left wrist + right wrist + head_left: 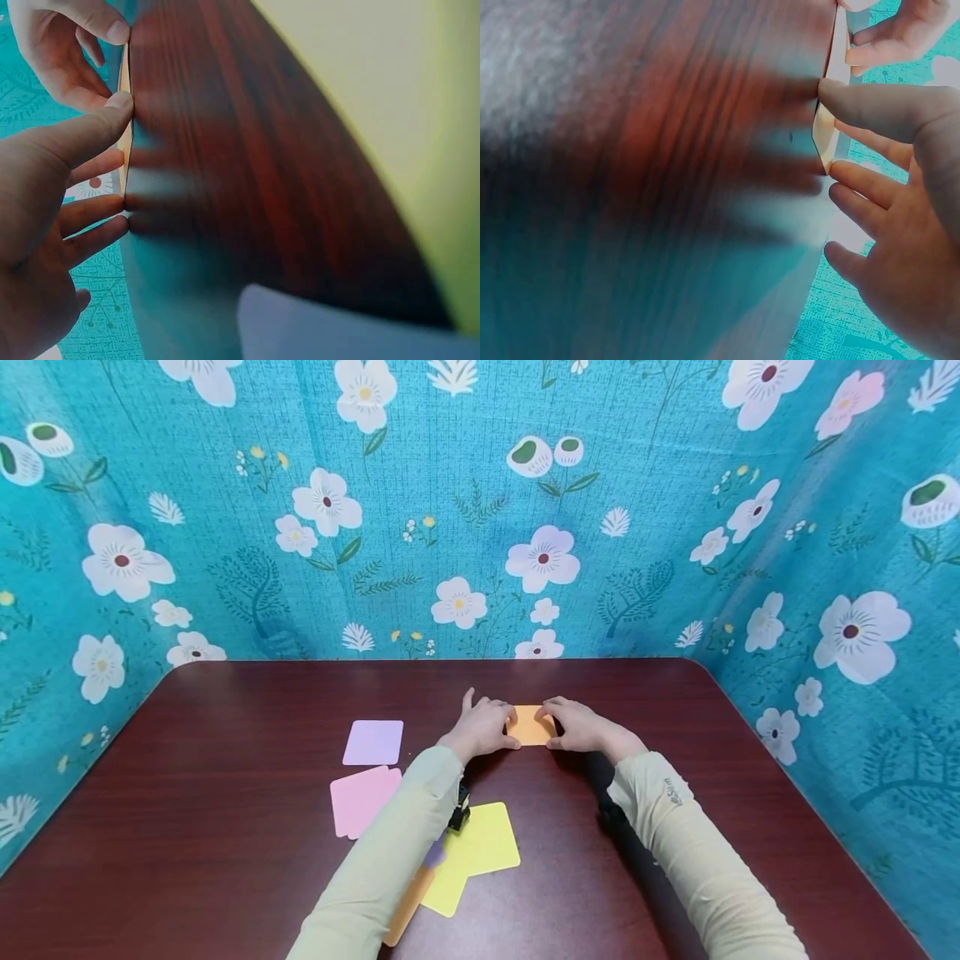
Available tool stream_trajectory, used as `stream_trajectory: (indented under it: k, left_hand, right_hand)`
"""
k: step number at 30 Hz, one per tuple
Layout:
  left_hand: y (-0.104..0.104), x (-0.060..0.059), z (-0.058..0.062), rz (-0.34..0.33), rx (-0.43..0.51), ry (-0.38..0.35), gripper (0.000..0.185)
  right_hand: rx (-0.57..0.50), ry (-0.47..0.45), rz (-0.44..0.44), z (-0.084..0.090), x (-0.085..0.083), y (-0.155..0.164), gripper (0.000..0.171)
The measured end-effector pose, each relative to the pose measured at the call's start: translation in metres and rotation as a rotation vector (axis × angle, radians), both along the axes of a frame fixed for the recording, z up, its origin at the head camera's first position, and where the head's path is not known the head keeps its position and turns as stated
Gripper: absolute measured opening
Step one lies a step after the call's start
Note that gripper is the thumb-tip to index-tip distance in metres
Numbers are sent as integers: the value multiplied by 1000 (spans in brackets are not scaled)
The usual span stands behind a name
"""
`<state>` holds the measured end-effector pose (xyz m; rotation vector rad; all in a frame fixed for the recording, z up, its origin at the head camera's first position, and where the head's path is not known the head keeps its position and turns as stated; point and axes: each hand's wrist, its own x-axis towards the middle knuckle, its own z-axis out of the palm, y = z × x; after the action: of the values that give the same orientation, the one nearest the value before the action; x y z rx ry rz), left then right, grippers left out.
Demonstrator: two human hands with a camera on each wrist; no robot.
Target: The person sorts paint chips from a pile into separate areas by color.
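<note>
Orange paper [530, 725] lies flat mid-surface [675, 710], pinned between both hands. Left hand [483, 729] and right hand [581, 727] each press an end, thumb on the near edge, fingers on top: grip is a flat hold-down, apparently to keep the fold from springing. Long axis runs left-right. Spare sheets [480, 843] lie near-left.

We count two hands, the left hand [483, 728] and the right hand [583, 727], one table [675, 710], and six paper squares: two orange, two purple, one pink, one yellow.
</note>
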<state>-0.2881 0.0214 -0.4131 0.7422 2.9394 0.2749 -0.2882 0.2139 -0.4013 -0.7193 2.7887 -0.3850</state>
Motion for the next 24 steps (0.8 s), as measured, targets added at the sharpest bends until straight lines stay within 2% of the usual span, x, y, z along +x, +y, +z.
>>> stream_trajectory:
  k: [13, 19, 24]
  left_hand:
    - [-9, 2, 7, -61, 7, -16, 54]
    - [-19, 6, 11, -76, 8, 4, 50]
    - [-28, 12, 15, -84, -1, -11, 51]
  right_hand:
    - [-3, 42, 2, -1, 4, -8, 50]
    - [-4, 75, 57, 4, 12, -15, 52]
    - [23, 60, 87, 7, 19, -21, 55]
